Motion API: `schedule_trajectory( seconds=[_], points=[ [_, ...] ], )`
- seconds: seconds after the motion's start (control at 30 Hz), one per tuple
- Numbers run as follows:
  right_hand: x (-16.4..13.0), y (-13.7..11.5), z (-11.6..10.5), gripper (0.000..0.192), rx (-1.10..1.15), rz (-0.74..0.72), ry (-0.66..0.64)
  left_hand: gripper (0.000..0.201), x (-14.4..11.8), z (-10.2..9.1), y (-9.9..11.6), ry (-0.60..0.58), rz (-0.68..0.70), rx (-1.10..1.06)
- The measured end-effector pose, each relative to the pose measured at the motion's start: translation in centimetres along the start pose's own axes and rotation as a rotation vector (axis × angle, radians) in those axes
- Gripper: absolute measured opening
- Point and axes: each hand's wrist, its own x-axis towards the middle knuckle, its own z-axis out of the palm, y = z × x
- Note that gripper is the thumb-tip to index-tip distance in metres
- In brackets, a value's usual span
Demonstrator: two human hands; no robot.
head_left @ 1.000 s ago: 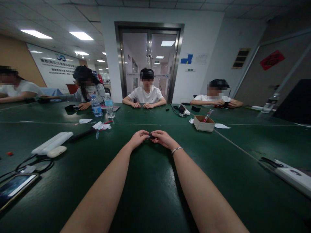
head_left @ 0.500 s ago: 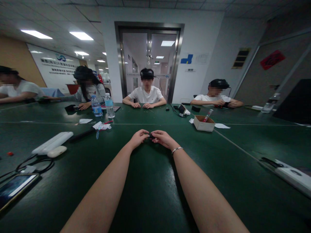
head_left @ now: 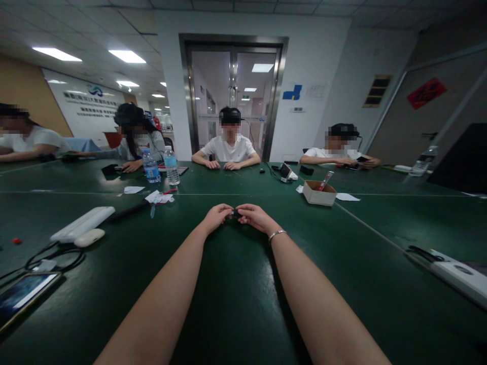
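Out over the green table (head_left: 236, 284), my two hands meet with their fingertips close together. Between them is a small black object with a silvery end (head_left: 235, 213), too small to name for certain; it looks like a USB stick. My left hand (head_left: 218, 217) pinches its silvery end between thumb and fingers. The dark end sits in the closed fingertips of my right hand (head_left: 256, 218), whose wrist wears a silver bracelet (head_left: 277, 235). Fingers cover part of the object.
A cardboard box (head_left: 318, 196) with a tube in it stands right of my hands. To the left lie a white power bank-like block (head_left: 82, 224), a phone (head_left: 25, 296) and a coiled black cable. Two water bottles (head_left: 172, 166) stand farther back. Several people sit across the table.
My hands stay in nearly the same place, with the small object tilted slightly between the fingers. The person at the far right has shifted the dark thing in their hands.
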Motion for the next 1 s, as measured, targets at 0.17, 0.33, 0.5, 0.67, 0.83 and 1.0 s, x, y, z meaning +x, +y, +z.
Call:
schedule_trajectory(
  seconds=[0.17, 0.33, 0.5, 0.67, 0.83, 1.0],
  points=[
    [-0.04, -0.02, -0.04, 0.014, -0.011, 0.002, -0.006, 0.028, 0.01, 0.08, -0.06, 0.01, 0.002, -0.007],
    [-0.21, -0.21, 0.1, 0.015, -0.016, 0.01, -0.009, 0.03, -0.04, 0.03, -0.1, -0.002, -0.008, 0.005],
    [-0.18, -0.16, 0.12, 0.014, -0.012, -0.002, -0.007, 0.03, -0.09, 0.09, 0.05, -0.001, -0.003, 0.004],
    [-0.11, -0.06, 0.07, 0.015, -0.011, -0.006, -0.016, 0.028, -0.02, 0.17, 0.03, 0.007, -0.004, -0.001],
    [-0.14, -0.13, 0.12, 0.015, -0.014, 0.0, -0.011, 0.03, -0.04, 0.13, -0.01, -0.004, -0.006, 0.001],
    [-0.11, -0.11, 0.13, 0.015, -0.022, 0.004, -0.008, 0.03, -0.2, 0.15, 0.18, -0.002, -0.01, 0.004]
  ],
)
